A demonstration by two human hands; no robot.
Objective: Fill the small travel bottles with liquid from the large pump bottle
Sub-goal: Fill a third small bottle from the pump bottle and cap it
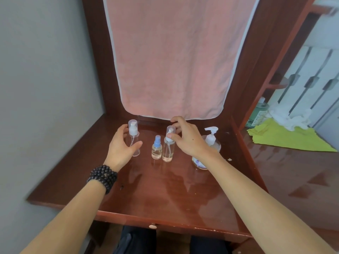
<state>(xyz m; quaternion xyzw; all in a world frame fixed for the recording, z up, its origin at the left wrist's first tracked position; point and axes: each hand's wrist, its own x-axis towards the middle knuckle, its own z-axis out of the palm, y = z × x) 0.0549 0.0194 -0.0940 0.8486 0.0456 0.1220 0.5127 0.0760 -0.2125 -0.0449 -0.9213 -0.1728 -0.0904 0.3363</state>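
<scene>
**Both hands arrive at upright bottles, each from its own side**

3 small travel bottles stand in a row on the table [165, 189], long axes vertical. The left hand [121, 145] is cupped at the leftmost bottle [134, 138], approaching from its left; the fingers [122, 130] are spread and loosely curved behind the bottle's upper part, with the thumb in front of the lower body. Whether they already touch the plastic cannot be told. The right hand [187, 138] reaches the tall bottle [168, 143] from the right, its thumb and fingers spread around the clear cap, at or just beside it, not clearly gripping.

Between them stands the short bottle [156, 148] with a blue sprayer, untouched and nearer the tall one. The large pump bottle [209, 143] sits just right of the right wrist, partly hidden by it.

The leftmost bottle looks empty and clear, with a white pump under a clear cap. The other 2 seem to hold pale liquid. The next step is probably uncapping.
</scene>
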